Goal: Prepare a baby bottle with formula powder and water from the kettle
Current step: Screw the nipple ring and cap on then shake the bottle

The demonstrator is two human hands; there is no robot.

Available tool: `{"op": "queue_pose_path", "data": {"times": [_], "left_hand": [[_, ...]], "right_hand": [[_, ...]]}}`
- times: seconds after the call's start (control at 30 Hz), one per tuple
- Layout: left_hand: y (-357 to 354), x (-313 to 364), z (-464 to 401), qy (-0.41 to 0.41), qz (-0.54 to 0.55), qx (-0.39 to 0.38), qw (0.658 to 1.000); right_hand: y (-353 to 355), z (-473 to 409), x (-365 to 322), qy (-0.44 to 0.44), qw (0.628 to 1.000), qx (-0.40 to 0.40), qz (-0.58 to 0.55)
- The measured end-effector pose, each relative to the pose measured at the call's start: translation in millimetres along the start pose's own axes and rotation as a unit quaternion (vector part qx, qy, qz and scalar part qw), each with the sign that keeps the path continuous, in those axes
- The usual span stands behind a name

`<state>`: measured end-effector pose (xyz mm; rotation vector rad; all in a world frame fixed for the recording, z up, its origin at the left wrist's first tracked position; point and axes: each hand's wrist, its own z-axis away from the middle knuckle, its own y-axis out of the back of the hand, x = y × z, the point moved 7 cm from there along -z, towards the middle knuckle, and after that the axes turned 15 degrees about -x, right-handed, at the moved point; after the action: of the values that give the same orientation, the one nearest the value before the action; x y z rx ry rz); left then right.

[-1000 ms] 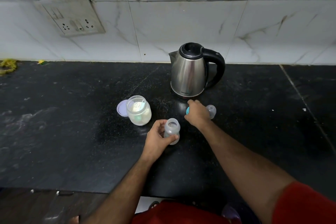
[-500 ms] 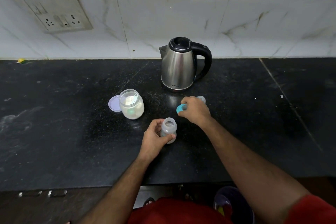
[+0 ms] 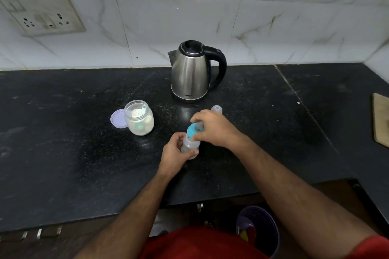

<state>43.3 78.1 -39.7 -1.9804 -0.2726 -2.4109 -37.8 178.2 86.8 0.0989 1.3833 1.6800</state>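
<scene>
Black counter (image 3: 63, 153): kettle (image 3: 190, 73), jar (image 3: 139, 117), lid (image 3: 118, 118).

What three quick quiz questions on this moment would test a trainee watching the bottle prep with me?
1. True or false: the left hand is wrapped around the baby bottle as it stands on the counter.
2. What is the right hand bringing to the bottle's mouth? A) the jar's purple lid B) the teal nipple ring C) the kettle
3. Fill in: the scoop rests inside the open ____ of powder.

Key:
1. True.
2. B. The purple lid lies flat beside the jar, and the kettle stands untouched near the wall.
3. Jar.
</scene>
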Motion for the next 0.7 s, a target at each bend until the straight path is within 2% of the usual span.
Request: {"op": "queue_pose_path", "data": {"times": [0.3,0.7], "left_hand": [[3.2,0.1,2.4,-0.013,-0.021,-0.021,0.999],[2.9,-3.9,2.4,-0.014,-0.032,-0.033,0.999]], "right_hand": [[-22.4,-2.8,-19.3,0.003,0.99,-0.027,0.142],[-28.4,-4.0,-18.0,0.0,0.981,-0.05,0.188]]}}
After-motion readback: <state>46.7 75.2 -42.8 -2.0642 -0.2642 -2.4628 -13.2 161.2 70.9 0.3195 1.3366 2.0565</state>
